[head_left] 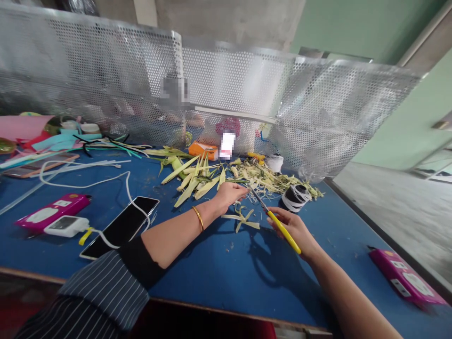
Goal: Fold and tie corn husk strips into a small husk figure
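Note:
Scissors with yellow handles (285, 231) are gripped in my right hand (291, 225), their blades slanting up and left toward my left hand (229, 197). The left fingers are pinched together near the blade tips; what lies between them is too small to make out. Just below that hand, a small star-shaped piece of corn husk (243, 220) lies on the blue table (226, 278). Beyond my hands are long pale husk strips (194, 181) and a heap of husk scraps (268, 174). Beside the right hand stands a dark spool wound with white thread (295, 197).
A perforated metal screen (233, 75) runs along the back edge. On the left lie a phone (122, 226), a white cable and a magenta device (54, 212); another magenta device (406, 275) is at the right edge. An orange packet (203, 150) sits at the back.

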`<state>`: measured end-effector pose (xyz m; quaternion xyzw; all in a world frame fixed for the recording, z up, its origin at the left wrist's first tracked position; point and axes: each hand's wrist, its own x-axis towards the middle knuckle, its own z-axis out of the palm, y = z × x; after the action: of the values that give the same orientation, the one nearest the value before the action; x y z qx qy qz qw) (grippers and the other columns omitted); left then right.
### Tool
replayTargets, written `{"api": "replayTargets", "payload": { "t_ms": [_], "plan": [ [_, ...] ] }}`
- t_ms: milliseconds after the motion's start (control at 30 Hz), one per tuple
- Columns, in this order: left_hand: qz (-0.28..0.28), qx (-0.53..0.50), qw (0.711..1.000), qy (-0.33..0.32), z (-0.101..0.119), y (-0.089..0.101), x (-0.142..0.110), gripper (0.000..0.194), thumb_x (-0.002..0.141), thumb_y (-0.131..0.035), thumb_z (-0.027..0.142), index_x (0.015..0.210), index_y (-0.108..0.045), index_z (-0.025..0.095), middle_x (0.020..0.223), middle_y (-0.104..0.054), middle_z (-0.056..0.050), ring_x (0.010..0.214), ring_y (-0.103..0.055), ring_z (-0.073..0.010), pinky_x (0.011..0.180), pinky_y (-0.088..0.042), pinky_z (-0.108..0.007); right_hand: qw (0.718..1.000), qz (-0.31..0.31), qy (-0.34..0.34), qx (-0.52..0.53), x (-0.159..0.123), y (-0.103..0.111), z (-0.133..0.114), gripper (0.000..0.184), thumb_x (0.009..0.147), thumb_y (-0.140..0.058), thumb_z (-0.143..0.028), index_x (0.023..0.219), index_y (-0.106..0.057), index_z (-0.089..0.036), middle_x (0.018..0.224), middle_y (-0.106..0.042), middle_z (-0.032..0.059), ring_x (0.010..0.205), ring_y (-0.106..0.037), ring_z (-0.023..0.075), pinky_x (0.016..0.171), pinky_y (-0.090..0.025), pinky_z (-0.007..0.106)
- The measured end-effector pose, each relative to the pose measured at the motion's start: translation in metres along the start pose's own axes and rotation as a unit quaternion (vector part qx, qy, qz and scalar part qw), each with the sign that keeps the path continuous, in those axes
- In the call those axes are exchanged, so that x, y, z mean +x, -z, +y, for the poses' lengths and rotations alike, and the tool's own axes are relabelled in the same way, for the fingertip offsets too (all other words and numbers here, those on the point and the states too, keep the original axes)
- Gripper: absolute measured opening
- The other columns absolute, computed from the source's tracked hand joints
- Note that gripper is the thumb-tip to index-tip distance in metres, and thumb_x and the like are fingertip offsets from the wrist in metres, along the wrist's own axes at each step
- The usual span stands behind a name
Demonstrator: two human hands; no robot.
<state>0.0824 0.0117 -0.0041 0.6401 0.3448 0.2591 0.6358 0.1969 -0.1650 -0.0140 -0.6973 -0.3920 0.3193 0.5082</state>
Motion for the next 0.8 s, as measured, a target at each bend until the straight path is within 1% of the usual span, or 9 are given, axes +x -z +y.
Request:
{"api": "replayTargets", "payload": {
  "t_ms": [233, 333, 400, 467, 533, 600, 667, 733, 800],
  "plan": [
    [-0.008, 0.002, 1.0, -0.001, 0.0, 0.001, 0.0, 0.016, 0.071, -0.074, 0.025, 0.065, -0.067, 0.012, 0.062, -0.063, -0.003, 0.056, -0.052, -0.0103, 0.059, -0.04, -0.025, 1.0, 0.016, -0.004, -0.014, 0.003, 0.0, 0.01, 0.063, 0.06, -0.076, -0.059, 0.103, -0.068, -0.013, 0.056, -0.047, -0.006, 0.047, -0.036, 0.0087, 0.043, -0.029, 0.024],
    [-0.016, 0.026, 1.0, -0.004, 0.006, 0.006, 0.0, 0.019, 0.071, -0.073, 0.029, 0.064, -0.066, 0.014, 0.062, -0.063, -0.003, 0.055, -0.051, -0.0106, 0.058, -0.04, -0.026, 0.992, 0.069, 0.036, -0.101, 0.004, 0.009, 0.02, 0.057, 0.066, -0.07, -0.058, 0.105, -0.068, -0.015, 0.058, -0.055, -0.0033, 0.049, -0.045, 0.0125, 0.047, -0.034, 0.025],
    [-0.039, 0.091, 0.995, -0.029, 0.015, 0.013, -0.002, 0.02, 0.073, -0.07, 0.031, 0.062, -0.064, 0.015, 0.06, -0.062, -0.003, 0.053, -0.051, -0.0112, 0.055, -0.037, -0.026, 0.968, 0.117, 0.064, -0.212, 0.003, 0.017, 0.027, 0.05, 0.072, -0.066, -0.055, 0.106, -0.069, -0.019, 0.063, -0.064, 0.0001, 0.056, -0.055, 0.0169, 0.052, -0.038, 0.027],
    [-0.102, 0.201, 0.97, -0.091, 0.026, 0.021, -0.007, 0.023, 0.075, -0.067, 0.033, 0.059, -0.064, 0.016, 0.059, -0.061, -0.003, 0.053, -0.051, -0.0116, 0.055, -0.036, -0.026, 0.933, 0.144, 0.067, -0.323, -0.003, 0.026, 0.03, 0.045, 0.077, -0.061, -0.052, 0.109, -0.068, -0.022, 0.07, -0.069, 0.0021, 0.063, -0.062, 0.0203, 0.055, -0.04, 0.028],
    [-0.174, 0.324, 0.919, -0.141, 0.037, 0.028, -0.013, 0.025, 0.073, -0.067, 0.032, 0.055, -0.064, 0.016, 0.056, -0.06, -0.002, 0.053, -0.049, -0.0113, 0.056, -0.034, -0.027, 0.904, 0.146, 0.055, -0.399, -0.013, 0.034, 0.031, 0.044, 0.08, -0.056, -0.05, 0.114, -0.065, -0.024, 0.073, -0.071, 0.0023, 0.064, -0.064, 0.0212, 0.055, -0.04, 0.028],
    [-0.235, 0.426, 0.859, -0.162, 0.046, 0.033, -0.021, 0.019, 0.069, -0.069, 0.031, 0.058, -0.066, 0.016, 0.059, -0.063, -0.001, 0.055, -0.048, -0.0112, 0.056, -0.031, -0.026, 0.885, 0.134, 0.042, -0.444, -0.025, 0.04, 0.029, 0.046, 0.081, -0.053, -0.051, 0.116, -0.063, -0.023, 0.073, -0.071, 0.0023, 0.063, -0.064, 0.0214, 0.055, -0.039, 0.028],
    [-0.268, 0.484, 0.817, -0.162, 0.05, 0.036, -0.03, 0.018, 0.07, -0.067, 0.031, 0.06, -0.067, 0.016, 0.058, -0.062, 0.0, 0.054, -0.047, -0.0109, 0.056, -0.03, -0.026, 0.871, 0.118, 0.033, -0.476, -0.036, 0.045, 0.027, 0.049, 0.081, -0.051, -0.053, 0.118, -0.061, -0.023, 0.075, -0.071, 0.0029, 0.064, -0.064, 0.022, 0.054, -0.038, 0.028],
    [-0.277, 0.507, 0.801, -0.155, 0.048, 0.039, -0.039, 0.016, 0.071, -0.067, 0.032, 0.064, -0.069, 0.017, 0.059, -0.063, 0.0, 0.054, -0.047, -0.0109, 0.056, -0.029, -0.026, 0.863, 0.102, 0.026, -0.494, -0.045, 0.05, 0.026, 0.05, 0.081, -0.049, -0.054, 0.119, -0.061, -0.023, 0.075, -0.071, 0.0032, 0.064, -0.064, 0.0227, 0.054, -0.038, 0.028],
    [-0.263, 0.516, 0.8, -0.16, 0.04, 0.041, -0.046, 0.016, 0.071, -0.068, 0.032, 0.066, -0.069, 0.017, 0.064, -0.065, -0.001, 0.057, -0.05, -0.0118, 0.057, -0.03, -0.026, 0.867, 0.084, 0.026, -0.491, -0.051, 0.057, 0.026, 0.049, 0.08, -0.05, -0.054, 0.117, -0.062, -0.024, 0.073, -0.07, 0.0026, 0.063, -0.064, 0.0224, 0.054, -0.039, 0.028]
  ]
}}
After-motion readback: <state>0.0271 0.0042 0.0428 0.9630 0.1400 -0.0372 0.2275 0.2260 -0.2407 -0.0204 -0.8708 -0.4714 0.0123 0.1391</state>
